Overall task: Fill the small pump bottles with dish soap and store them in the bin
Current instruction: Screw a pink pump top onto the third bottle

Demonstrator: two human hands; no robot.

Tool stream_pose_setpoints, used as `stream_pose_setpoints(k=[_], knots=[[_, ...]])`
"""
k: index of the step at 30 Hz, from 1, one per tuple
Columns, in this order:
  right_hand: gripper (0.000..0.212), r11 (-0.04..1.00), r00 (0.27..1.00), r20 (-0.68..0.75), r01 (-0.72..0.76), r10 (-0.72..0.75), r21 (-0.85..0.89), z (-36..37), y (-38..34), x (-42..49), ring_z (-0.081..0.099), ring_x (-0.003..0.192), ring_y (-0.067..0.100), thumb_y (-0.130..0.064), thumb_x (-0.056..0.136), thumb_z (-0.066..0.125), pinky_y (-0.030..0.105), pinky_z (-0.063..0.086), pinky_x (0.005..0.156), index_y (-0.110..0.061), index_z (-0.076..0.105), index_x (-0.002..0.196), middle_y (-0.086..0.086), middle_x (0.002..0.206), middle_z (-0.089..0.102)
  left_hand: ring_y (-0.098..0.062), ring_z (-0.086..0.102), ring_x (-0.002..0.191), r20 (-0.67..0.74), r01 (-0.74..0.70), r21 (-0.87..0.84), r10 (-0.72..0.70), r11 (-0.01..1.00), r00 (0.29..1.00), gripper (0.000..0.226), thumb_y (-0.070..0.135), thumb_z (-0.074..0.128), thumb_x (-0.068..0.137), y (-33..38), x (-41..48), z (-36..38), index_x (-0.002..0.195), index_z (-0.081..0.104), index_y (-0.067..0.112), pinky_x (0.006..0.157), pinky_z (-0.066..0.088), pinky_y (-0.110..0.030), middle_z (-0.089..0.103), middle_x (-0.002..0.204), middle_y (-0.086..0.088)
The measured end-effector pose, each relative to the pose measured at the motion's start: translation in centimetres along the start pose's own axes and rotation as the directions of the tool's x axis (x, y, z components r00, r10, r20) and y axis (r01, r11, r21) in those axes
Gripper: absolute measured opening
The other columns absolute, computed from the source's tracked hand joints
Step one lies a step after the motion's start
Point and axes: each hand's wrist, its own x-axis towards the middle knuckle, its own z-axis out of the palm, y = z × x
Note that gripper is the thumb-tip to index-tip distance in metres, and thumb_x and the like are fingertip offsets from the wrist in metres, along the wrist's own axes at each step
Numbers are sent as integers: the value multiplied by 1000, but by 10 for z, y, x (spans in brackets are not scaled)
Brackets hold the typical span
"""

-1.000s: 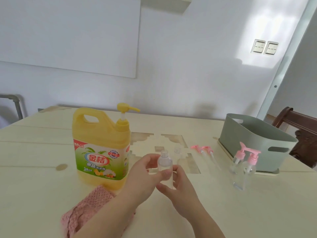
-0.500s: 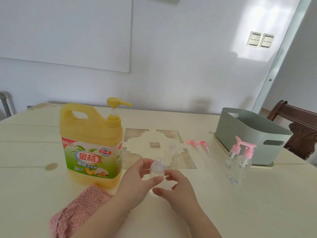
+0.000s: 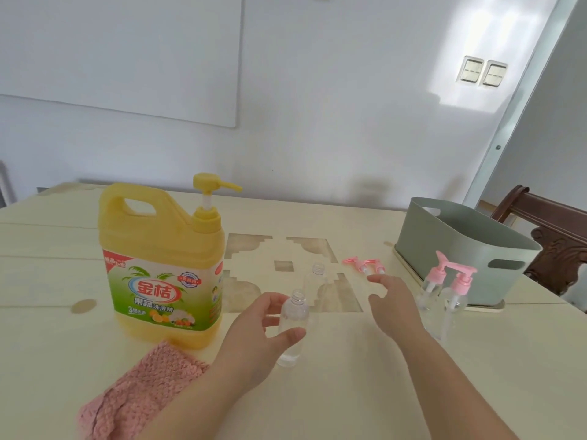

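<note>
Uncapped pump bottle (image 3: 293, 323) stood just right of the dish soap jug (image 3: 162, 265), gripped by the left hand (image 3: 254, 341) between thumb and fingers. The right hand (image 3: 395, 308), loosely spread and empty, had left the bottle and reached farther right, near the loose pink pump heads (image 3: 365, 265).

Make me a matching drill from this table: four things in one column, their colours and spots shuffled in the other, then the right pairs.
Things
1. dish soap jug
2. storage bin
3. loose pump heads
4. knitted cloth

Colour and spot
A. pink, lying on the table left of the bin
B. pink, in front of the jug
C. yellow, standing left of the open small bottle
D. grey-green, at the table's right side

Pairs: 1-C, 2-D, 3-A, 4-B
</note>
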Motion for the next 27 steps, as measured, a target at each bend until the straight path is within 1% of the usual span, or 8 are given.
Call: stream_pose_setpoints(k=[3,5,7,9,11,16,22,27], knots=[[47,961,991,119,-24,59,-277,8,15,22,33,137,24,-13,94,46,40,36,107,-19,46,140,3,153,33,8,56,97,-1,-12,47,12,999,1000,33,30,74,77,1,-2,0,98,51,41,82,40,-12,59,104,27],[43,928,979,166,-47,116,-370,12,20,29,34,137,26,-17,96,43,37,36,105,-17,46,139,6,149,38,9,54,97,-6,-15,67,15,998,1000,33,32,73,77,2,-3,0,98,50,42,83,40,-13,58,103,28],[27,920,982,138,-66,128,-386,17,25,32,50,120,29,-14,95,42,34,44,94,-13,61,113,10,122,57,11,53,97,-10,-15,73,15,997,1000,33,32,73,78,3,-3,0,98,49,42,82,40,-11,57,103,29],[21,917,989,67,-95,131,-387,20,27,31,58,97,28,-12,93,42,32,48,78,-13,59,80,9,95,62,11,52,97,-12,-12,78,13,997,1000,33,33,73,78,3,-4,0,98,48,43,81,40,-11,57,103,29],[23,926,991,-5,-128,135,-355,22,26,28,58,82,26,-10,91,44,29,43,66,-14,57,71,7,86,62,11,52,97,-12,-11,81,12,997,1000,34,33,73,78,2,-3,0,98,48,43,82,40,-14,57,103,28],[13,941,993,-19,-114,114,-318,16,21,9,58,79,23,-12,87,51,28,43,66,-13,63,80,3,85,63,8,54,97,-17,-2,63,3,998,1000,33,31,74,77,1,-3,0,97,50,42,84,42,-16,58,102,25],[11,840,950,252,-18,183,-542,-28,-2,-40,60,79,17,-27,83,64,24,44,63,-17,61,85,-3,88,62,10,54,96,-9,-13,60,14,998,1000,34,31,74,77,1,-6,-1,97,49,42,80,40,-11,58,101,25],[24,853,922,321,-18,216,-522,-46,-10,-61,58,69,12,-42,80,69,24,40,57,-21,58,74,-7,73,62,10,54,96,-8,-12,62,13,998,1000,34,31,74,76,1,-8,0,95,49,42,84,42,-16,58,101,24]])
